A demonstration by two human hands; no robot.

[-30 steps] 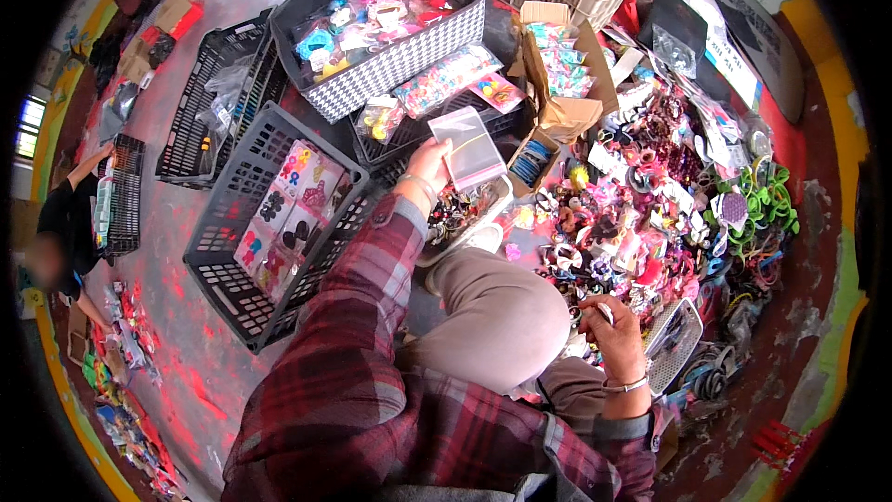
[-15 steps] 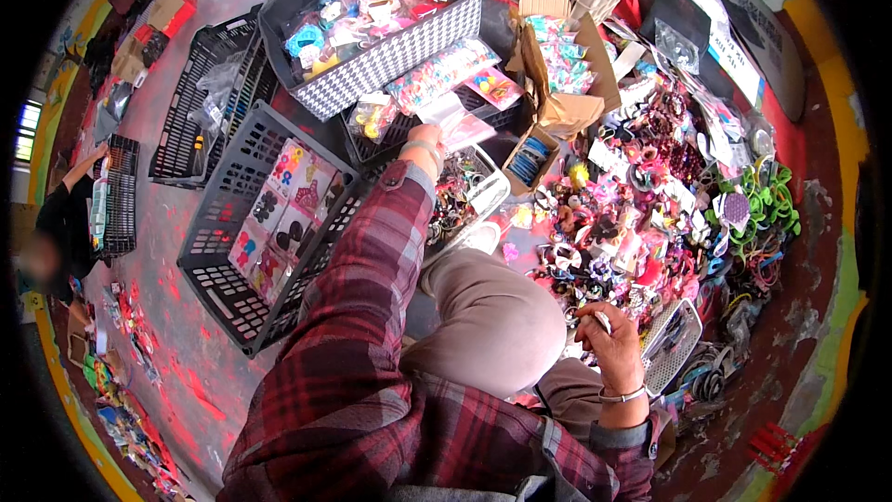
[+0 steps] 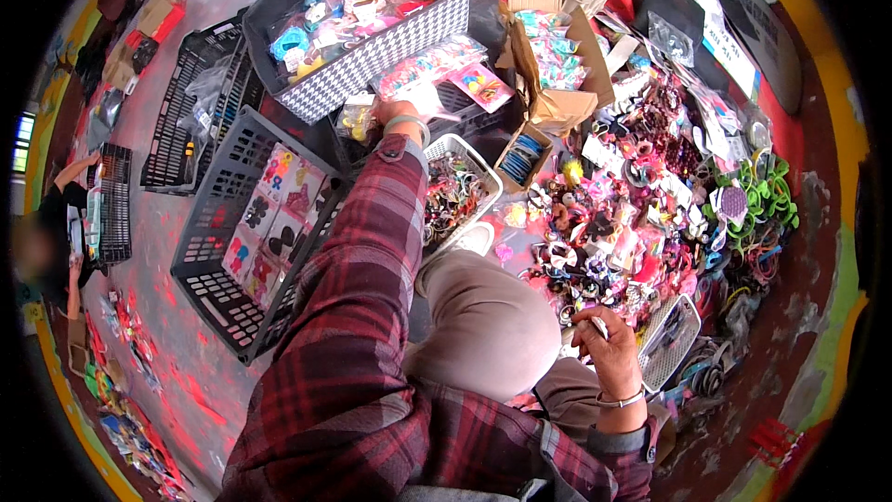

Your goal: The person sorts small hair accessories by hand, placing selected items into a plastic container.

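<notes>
– Two hands to enter. Where is each one sitting?

– Item one, left hand: I am seeing it stretching out at full arm's length, resting on a flat packet that is lying on top of a black crate just below the check-sided bin. The back of the hand is hiding the fingers, so I cannot tell whether the grip is clenching or lying loose.

– Item two?

– Right hand, staying low beside the bent knee. Its grip is pinching a small white piece between thumb and fingertips, lifted clear of the heap, probably to keep it apart from the tangle below.

– Surroundings?

– I am listing:
- a white basket of hair ties sitting just under the left forearm, within easy reach
- a slatted black crate of carded clips tilting on the person's left
- an open cardboard box standing beyond the basket
- a spread heap of hair accessories covering the floor to the right
- a second small white basket lying just beside the right hand

– Room for moving?

– I am judging it tight. Crate rims are crowding the left arm on both sides. Bare floor is showing only on the far left. The right hand is working in a narrow gap between the knee and the heap's edge.
</notes>
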